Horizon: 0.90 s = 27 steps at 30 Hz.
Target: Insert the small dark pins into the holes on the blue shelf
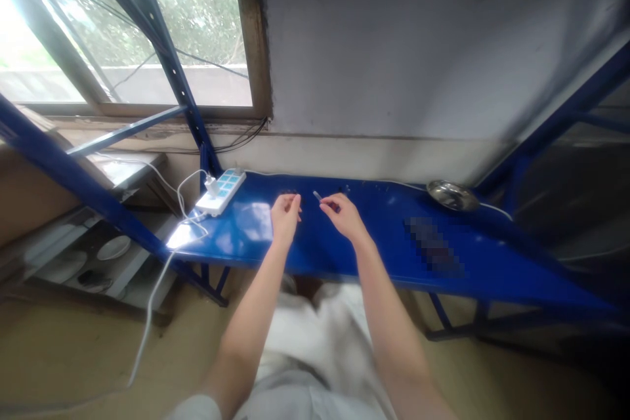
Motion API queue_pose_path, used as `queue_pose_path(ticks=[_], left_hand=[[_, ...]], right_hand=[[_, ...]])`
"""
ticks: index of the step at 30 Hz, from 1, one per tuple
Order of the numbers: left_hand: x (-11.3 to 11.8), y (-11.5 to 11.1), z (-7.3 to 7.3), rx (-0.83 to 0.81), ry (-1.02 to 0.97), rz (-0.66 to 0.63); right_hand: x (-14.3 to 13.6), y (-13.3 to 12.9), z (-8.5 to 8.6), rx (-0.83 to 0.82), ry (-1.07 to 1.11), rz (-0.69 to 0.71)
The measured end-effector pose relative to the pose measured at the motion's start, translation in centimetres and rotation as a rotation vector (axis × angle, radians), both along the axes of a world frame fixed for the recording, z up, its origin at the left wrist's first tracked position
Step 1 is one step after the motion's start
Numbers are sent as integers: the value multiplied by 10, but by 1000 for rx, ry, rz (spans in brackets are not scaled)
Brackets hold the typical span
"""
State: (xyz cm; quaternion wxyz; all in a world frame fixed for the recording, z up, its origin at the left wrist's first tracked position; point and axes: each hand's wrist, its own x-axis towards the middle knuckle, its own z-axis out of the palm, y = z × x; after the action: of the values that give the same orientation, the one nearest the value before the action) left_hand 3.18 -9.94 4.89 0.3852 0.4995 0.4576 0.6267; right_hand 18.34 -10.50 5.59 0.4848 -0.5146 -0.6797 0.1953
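Both my hands are over the blue table [325, 243], a short gap apart. My right hand [342, 213] pinches a small, pale, clear-looking stick [317, 196] that points up and to the left. My left hand [285, 216] is closed with its fingertips together; whatever it holds, if anything, is too small to make out. Some small dark bits [291, 192] lie on the table just behind my left hand. A few tiny clear pieces [347, 189] lie behind my right hand.
A white power strip [222, 193] with a plug and cable sits at the table's left end. A shiny metal bowl [451, 195] stands at the back right. A blurred dark object [433, 246] lies at the right. Blue posts [170, 72] rise at the left.
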Motion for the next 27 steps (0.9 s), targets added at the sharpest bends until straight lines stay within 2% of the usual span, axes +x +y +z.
queue_pose_path(ticks=[3,8,12,18,21,25,27], left_hand=[[3,1,-2,-12,65,-105],[5,3,-4,7,96,-204],[3,3,-4,-8,130,-296],[6,7,-7,-38,64,-342],[6,15,-19,-34,-14,-299],[2,31,-48,-82,-24,-93],[0,37,-63,-126,6,-36]], right_hand=[[-9,5,2,25,19,42],[-19,5,3,-131,65,153],[-17,1,3,-141,11,181],[-14,2,1,-119,-14,184],[-11,8,-8,-113,44,108],[2,20,-26,-85,153,-79],[13,28,-37,-107,185,-176]])
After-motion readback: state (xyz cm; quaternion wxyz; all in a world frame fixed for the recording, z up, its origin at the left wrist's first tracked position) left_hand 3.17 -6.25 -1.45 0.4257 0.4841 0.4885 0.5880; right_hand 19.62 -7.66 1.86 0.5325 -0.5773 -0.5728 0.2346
